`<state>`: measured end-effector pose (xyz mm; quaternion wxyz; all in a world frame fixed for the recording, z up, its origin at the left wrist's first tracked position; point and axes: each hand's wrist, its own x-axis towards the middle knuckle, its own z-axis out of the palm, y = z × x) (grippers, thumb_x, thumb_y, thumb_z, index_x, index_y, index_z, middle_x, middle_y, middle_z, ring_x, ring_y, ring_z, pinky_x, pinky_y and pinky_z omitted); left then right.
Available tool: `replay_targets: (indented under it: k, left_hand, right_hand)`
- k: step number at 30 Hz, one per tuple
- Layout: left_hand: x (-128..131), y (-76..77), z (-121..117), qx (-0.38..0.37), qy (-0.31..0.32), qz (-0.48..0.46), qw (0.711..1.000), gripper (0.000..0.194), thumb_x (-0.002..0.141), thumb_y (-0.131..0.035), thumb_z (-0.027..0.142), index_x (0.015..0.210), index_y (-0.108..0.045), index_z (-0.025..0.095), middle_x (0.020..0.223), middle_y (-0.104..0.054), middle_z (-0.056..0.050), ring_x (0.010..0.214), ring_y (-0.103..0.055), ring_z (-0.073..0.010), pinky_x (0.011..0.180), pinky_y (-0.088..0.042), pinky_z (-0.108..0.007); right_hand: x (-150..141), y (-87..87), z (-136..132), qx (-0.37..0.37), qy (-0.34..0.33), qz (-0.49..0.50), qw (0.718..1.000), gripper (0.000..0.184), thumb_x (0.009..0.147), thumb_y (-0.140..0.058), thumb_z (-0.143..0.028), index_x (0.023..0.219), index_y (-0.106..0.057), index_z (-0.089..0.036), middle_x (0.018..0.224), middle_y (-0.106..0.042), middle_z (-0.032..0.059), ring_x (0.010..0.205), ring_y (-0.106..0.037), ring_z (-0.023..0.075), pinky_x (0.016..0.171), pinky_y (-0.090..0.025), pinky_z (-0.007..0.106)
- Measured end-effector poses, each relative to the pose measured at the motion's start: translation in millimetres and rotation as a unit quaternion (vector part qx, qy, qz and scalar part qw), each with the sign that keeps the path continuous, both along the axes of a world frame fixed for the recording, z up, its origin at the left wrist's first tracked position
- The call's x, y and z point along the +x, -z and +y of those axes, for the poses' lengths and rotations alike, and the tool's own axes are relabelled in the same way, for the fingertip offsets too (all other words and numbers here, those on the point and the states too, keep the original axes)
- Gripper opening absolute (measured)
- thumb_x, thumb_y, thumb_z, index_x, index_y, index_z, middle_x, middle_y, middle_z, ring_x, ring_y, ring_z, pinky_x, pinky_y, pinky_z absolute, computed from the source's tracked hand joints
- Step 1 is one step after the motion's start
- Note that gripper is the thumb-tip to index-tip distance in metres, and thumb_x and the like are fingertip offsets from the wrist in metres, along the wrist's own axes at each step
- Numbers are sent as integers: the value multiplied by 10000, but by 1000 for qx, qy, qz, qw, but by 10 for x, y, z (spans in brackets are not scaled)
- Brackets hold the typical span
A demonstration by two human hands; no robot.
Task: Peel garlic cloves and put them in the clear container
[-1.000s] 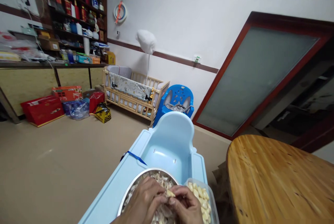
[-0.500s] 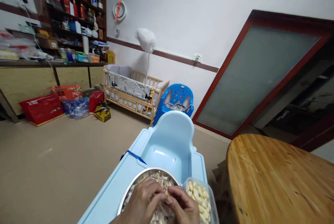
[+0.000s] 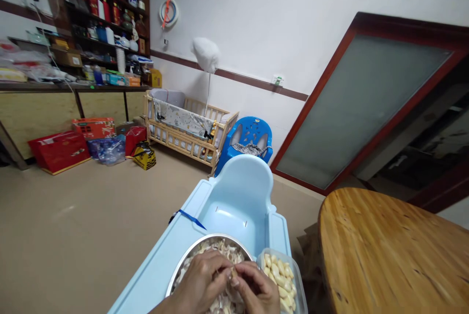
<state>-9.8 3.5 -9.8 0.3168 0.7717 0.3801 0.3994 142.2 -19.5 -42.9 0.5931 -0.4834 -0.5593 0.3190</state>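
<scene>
While the person's two bare hands are together over a round metal bowl (image 3: 222,236), I can see the left hand (image 3: 205,275) curled, its thumb and forefinger pinched on what looks like a small garlic clove (image 3: 233,271), mostly hidden by the fingertips. Facing it from three o'clock, the right hand (image 3: 258,285) also has its thumb and forefinger closed on the clove; how much peel is left on it, I cannot tell from where I stand. So the clove sits between the two sets of fingertips, above the bowl, with papery garlic skins (image 3: 220,247) heaped below. At the bowl's three o'clock, just beside the right hand, is a clear plastic tub (image 3: 301,288) holding many pale peeled cloves (image 3: 284,281). The bowl rests on a light blue plastic chair (image 3: 242,177), whose rounded back rises at one o'clock, and a dark blue strap (image 3: 191,219) crosses its edge at eleven o'clock. Farther off, I see a bright blue chair (image 3: 252,133) at one o'clock and a wooden crib (image 3: 176,134) between eleven and twelve. Past the tub, a brown wooden table (image 3: 388,250) stands at three o'clock, while a red bag (image 3: 58,152) rests on the floor at ten o'clock
</scene>
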Motion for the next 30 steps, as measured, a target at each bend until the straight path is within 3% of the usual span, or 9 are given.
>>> replay_targets:
  k: [6,12,17,20,25,30]
  left_hand:
    - [12,-31,12,-56,-26,11,998,138,692,-505,144,664,-640,146,639,-645,-36,608,-588,-172,552,-403,-223]
    - [14,-60,21,-126,-19,-34,991,170,698,-486,150,655,-650,140,624,-650,-35,599,-589,-167,548,-407,-211]
    - [15,17,23,-83,-31,-5,996,165,721,-499,122,664,-652,146,641,-655,-32,611,-598,-163,564,-416,-213]
    - [14,54,14,-56,-42,45,996,120,691,-543,100,642,-642,147,616,-644,-27,590,-593,-164,535,-410,-211]
    - [-15,81,9,-28,-25,49,998,175,708,-536,67,724,-678,170,708,-688,-32,674,-625,-173,615,-444,-227]
    - [-28,55,19,-30,-19,22,999,193,765,-535,121,776,-712,196,728,-712,-31,696,-643,-174,666,-465,-240]
  right_hand:
    - [-1,32,2,15,17,-37,999,146,644,-707,-366,700,-735,-235,600,-677,30,551,-609,181,568,-501,249]
    - [-36,-12,-8,-26,13,16,999,186,612,-724,-406,664,-745,-228,584,-673,32,545,-603,177,531,-488,240]
    - [-15,-44,-9,-131,-20,135,982,227,620,-730,-411,693,-734,-196,507,-642,9,464,-571,148,479,-471,230]
    - [33,-90,-12,-149,-27,113,982,207,642,-728,-371,733,-734,-185,595,-688,36,553,-607,172,554,-496,248]
    - [39,-170,-13,-112,-32,49,992,163,649,-725,-344,728,-737,-202,721,-714,61,701,-644,216,655,-520,275]
    - [-16,-101,0,-17,-9,28,999,153,641,-723,-374,681,-741,-228,690,-707,56,696,-646,216,702,-529,301]
